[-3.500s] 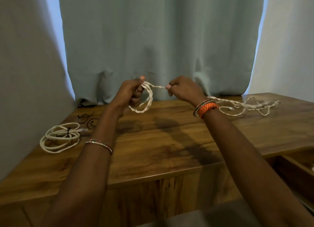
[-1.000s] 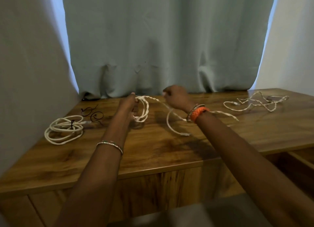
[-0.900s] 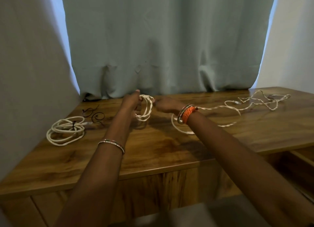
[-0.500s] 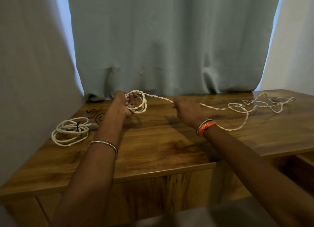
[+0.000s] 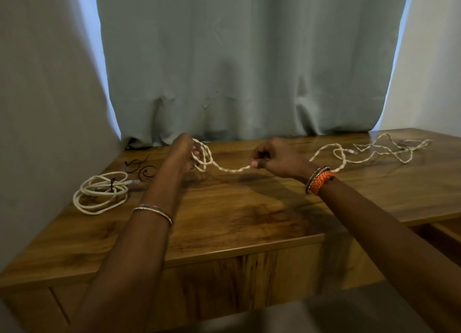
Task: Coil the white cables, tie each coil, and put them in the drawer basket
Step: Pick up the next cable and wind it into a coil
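A pale grey-green curtain hangs behind a brown wood-grain desk (image 5: 249, 213) whose back edge meets the fabric, with plain walls to either side. Above the middle of the desk, towards the back edge, the left hand (image 5: 183, 149) is curled round a few small loops of a white twisted cable (image 5: 230, 169), and the right hand (image 5: 273, 158) pinches the same cable between thumb and fingers just to the right of those loops, so a short span sags between the two hands. From behind the right wrist, with its orange braided bracelet (image 5: 321, 181), the rest of the cable trails off in loose bends to the far right corner of the desk, uncoiled. A second white cable coil (image 5: 101, 193), already bound with a dark tie, lies near the left edge, and a few thin black wire ties (image 5: 141, 166) lie just behind it. The drawer basket is not clearly in view; only a dark opening shows below the right end of the desk. The step in hand looks like winding. To do it well, the right hand should probably feed each turn at the same loop size as those already held, letting the cable slide through the pinch so its twist does not kink. The left hand needs to grip all the loops together, or earlier turns may spring free. The tangle at the far right could snag, so draw slack gently.
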`<move>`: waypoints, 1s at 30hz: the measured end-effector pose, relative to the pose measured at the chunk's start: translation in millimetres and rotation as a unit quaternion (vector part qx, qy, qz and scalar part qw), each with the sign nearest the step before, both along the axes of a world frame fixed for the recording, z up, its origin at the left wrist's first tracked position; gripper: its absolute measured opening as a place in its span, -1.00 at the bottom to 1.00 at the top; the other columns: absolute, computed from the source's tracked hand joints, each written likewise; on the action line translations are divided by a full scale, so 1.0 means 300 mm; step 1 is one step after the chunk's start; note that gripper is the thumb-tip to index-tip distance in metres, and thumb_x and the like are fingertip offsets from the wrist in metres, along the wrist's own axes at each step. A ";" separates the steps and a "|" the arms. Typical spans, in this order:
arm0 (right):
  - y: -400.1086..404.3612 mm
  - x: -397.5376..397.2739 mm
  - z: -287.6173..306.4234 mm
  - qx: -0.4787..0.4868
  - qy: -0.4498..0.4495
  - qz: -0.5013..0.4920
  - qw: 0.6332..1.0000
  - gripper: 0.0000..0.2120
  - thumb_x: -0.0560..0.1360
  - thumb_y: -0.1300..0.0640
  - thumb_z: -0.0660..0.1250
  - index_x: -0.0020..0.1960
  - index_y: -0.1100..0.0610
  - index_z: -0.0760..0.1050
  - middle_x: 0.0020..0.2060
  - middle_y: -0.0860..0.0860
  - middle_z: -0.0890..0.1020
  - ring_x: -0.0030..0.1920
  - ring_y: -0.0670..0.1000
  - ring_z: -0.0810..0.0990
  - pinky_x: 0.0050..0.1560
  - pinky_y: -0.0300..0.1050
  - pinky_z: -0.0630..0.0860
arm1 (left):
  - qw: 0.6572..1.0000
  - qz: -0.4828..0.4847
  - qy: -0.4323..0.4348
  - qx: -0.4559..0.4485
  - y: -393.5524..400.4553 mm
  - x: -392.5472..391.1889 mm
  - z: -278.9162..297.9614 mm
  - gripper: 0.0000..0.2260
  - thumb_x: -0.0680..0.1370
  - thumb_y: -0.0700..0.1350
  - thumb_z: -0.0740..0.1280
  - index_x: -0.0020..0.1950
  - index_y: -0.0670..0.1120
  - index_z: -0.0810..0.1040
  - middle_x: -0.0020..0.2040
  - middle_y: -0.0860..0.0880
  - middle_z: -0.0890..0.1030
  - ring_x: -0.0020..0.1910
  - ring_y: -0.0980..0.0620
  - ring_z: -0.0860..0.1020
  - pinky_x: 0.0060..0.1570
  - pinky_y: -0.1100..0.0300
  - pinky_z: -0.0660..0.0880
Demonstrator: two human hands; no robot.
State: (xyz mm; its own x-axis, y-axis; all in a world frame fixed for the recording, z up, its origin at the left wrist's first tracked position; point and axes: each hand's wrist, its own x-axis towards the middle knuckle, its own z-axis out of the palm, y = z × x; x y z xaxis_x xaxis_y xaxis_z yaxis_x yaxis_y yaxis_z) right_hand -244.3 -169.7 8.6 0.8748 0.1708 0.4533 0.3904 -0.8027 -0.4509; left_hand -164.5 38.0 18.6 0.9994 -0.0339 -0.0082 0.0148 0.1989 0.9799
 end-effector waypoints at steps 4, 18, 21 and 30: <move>0.111 -0.017 0.025 0.041 0.052 0.085 0.994 -0.97 0.43 0.23 0.43 -0.14 0.19 0.64 -0.26 0.00 0.68 -0.28 -0.19 0.60 -0.23 -0.30 0.52 | 0.949 0.000 -0.140 0.282 -0.104 -0.034 -0.029 -0.71 0.57 -0.27 0.09 -0.34 -0.06 0.33 -0.51 0.03 0.45 -0.57 0.19 0.42 -0.52 0.36 0.37; 0.054 0.031 0.048 -0.130 -0.185 -0.065 0.972 -0.71 0.43 -0.20 0.32 -0.20 0.03 0.54 -0.37 -0.08 0.56 -0.29 -0.02 0.54 -0.34 -0.13 0.33 | 0.915 -0.398 0.033 -0.063 -0.111 -0.086 -0.083 -0.62 0.60 0.09 0.04 -0.32 -0.09 0.33 -0.59 0.09 0.23 -0.71 0.24 0.17 -0.68 0.39 0.05; 0.018 0.045 0.045 -0.052 -0.159 -0.025 0.986 -0.68 0.44 -0.21 0.30 -0.15 0.03 0.64 -0.29 -0.03 0.66 -0.24 -0.03 0.60 -0.22 -0.01 0.52 | 0.889 -0.448 0.028 -0.093 -0.083 -0.081 -0.084 -0.68 0.50 0.16 0.18 -0.19 -0.10 0.36 -0.58 0.09 0.27 -0.70 0.24 0.19 -0.68 0.39 0.10; -0.190 0.037 0.043 0.109 -0.091 -0.059 0.988 -0.92 0.47 0.17 0.39 -0.08 0.02 0.63 -0.16 0.05 0.69 -0.18 -0.13 0.58 -0.14 -0.28 0.45 | 0.881 -0.449 -0.021 -0.147 0.006 -0.100 -0.072 -0.60 0.16 0.08 0.61 -0.39 -0.10 0.46 -0.56 0.10 0.14 -0.63 0.20 0.02 -0.73 0.42 0.16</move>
State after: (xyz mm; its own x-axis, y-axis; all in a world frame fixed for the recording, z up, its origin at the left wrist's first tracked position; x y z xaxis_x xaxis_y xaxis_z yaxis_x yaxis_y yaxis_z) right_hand -233.3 -226.7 21.5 0.7839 -0.0460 0.6191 0.3907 -0.7384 -0.5496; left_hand -194.4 39.9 -2.9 0.5671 -0.8060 0.1698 0.2608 0.3712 0.8912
